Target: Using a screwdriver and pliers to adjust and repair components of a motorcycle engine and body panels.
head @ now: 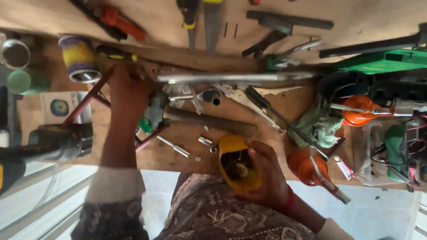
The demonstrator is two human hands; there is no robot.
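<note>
Hands at cluttered wooden bench (187,158) | right hand (266,175): curled around yellow cup (238,166) of small parts | left hand (128,89): closed among tools, grip unclear | wooden handle (209,121) lies between hands

You are looking down on a wooden workbench (307,102), its brown top scuffed and stained, which fills the upper two thirds of your view. A second plank (155,18) of paler wood lies along the far side, set a step above the nearer board. Below the bench edge you see a pale blue-grey floor (382,213), smooth and brightly lit. At the lower left, light ribbed metal sheeting (40,200) slants beneath the bench. Daylight falls evenly over the wood and washes out the floor, while the bench's far left corner sits in dimmer shade.
</note>
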